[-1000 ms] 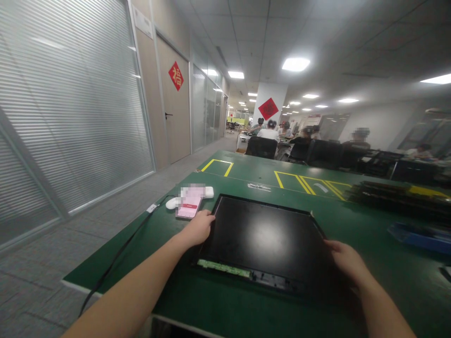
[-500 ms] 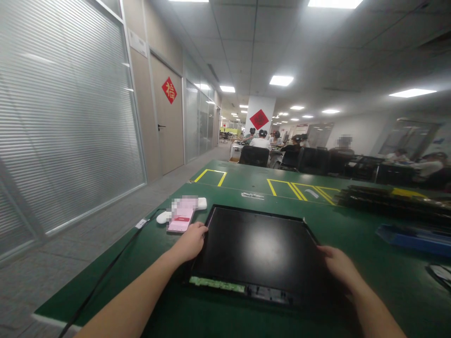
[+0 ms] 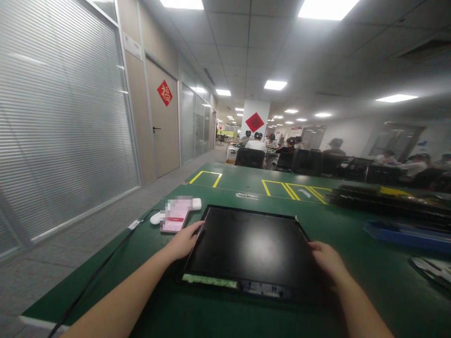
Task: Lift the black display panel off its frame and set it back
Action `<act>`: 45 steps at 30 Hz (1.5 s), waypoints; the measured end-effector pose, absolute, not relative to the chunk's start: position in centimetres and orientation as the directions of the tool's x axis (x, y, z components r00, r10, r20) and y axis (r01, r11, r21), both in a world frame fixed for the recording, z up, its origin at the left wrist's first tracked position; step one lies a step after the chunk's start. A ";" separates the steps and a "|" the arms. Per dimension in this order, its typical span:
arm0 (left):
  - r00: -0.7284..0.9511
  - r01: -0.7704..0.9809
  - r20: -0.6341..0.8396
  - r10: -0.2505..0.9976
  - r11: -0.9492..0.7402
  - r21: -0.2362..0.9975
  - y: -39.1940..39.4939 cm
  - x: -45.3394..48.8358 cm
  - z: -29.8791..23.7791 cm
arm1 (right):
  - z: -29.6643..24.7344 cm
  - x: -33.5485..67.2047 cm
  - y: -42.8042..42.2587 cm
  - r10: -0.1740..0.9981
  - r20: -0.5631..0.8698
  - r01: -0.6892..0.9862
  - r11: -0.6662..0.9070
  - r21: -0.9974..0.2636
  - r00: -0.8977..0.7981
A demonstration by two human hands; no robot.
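Observation:
A flat black display panel [image 3: 252,249] lies in front of me, over the green table. A green circuit strip [image 3: 209,281] runs along the left part of its near edge. My left hand [image 3: 185,239] grips the panel's left edge, its thumb along the frame. The right edge is held by my right hand [image 3: 324,256], thumb on top. Fingers under the panel are hidden on both sides. Left of the panel sits a phone with a pink screen [image 3: 176,220], near a white rounded item [image 3: 155,218].
The green table [image 3: 225,195] bears yellow tape outlines [image 3: 276,181]. A stack of dark panels [image 3: 366,199] and a blue tray [image 3: 405,234] are at the right. A black cable [image 3: 105,264] crosses the left edge. Several people sit beyond, near a chair [image 3: 250,157].
The view has turned slightly right, so everything sits further left. My left hand has shifted a little farther up the panel's left edge. Both hands keep their grip.

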State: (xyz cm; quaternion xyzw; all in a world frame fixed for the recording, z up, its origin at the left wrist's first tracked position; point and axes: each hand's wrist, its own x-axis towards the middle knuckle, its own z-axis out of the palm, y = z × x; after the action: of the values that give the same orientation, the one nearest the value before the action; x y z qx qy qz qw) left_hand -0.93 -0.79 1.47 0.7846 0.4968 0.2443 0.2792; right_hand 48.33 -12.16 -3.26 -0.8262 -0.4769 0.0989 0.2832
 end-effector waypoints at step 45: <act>0.334 -0.326 -0.115 0.936 0.229 0.917 -1.2 0.9 1.6 | -2.5 49.1 -11.9 0.798 0.003 0.661 -0.496 -0.563 0.602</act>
State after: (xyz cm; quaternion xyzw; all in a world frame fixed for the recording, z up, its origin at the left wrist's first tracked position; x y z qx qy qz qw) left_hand 0.94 -1.20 1.62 0.4254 0.3584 0.4524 0.6971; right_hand 49.09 -11.94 -2.48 -0.8551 -0.4267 0.1300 0.2642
